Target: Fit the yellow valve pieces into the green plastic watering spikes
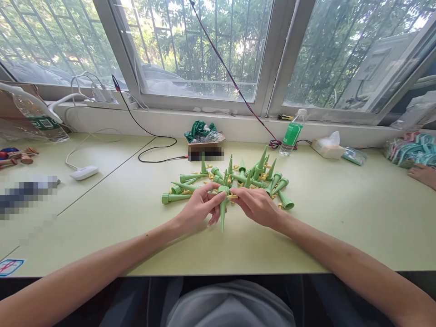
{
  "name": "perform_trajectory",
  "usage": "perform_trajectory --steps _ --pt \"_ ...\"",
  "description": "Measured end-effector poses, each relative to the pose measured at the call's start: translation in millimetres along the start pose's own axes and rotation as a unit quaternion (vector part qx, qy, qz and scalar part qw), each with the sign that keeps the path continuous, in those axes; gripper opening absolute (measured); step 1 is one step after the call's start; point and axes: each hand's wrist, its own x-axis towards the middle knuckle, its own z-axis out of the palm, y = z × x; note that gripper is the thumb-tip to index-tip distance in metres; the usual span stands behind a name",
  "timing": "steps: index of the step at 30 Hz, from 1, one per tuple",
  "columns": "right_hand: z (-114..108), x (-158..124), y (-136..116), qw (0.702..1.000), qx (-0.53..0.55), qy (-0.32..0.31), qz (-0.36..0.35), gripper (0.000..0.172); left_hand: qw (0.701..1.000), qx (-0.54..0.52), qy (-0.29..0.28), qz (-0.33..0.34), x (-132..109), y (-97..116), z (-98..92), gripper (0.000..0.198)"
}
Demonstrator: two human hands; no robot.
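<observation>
Near the table's middle, my left hand (204,202) pinches a green plastic plant watering spike (223,209) by its wide collar, with the pointed end aimed down toward me. My right hand (255,204) is closed on a small yellow valve piece (232,196), which meets the side of the spike just under the collar. Whether the valve is seated in the spike I cannot tell. Behind both hands lies a loose pile of similar green spikes (177,198), some standing point up, with small yellow valves among them.
A green-labelled water bottle (292,134) and a tissue box (327,148) stand by the window sill. Behind the pile is a small box (206,138) with green wrapping. A white mouse-like device (84,172) lies left. Another person's hand (422,175) rests by bagged items at right.
</observation>
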Motion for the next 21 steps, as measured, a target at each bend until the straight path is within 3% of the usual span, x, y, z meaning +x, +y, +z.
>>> perform_trajectory --steps 21 --pt "1.6 -2.4 3.7 1.0 0.014 -0.001 0.008 0.01 0.996 0.054 0.002 0.07 -3.6 -6.2 3.1 0.032"
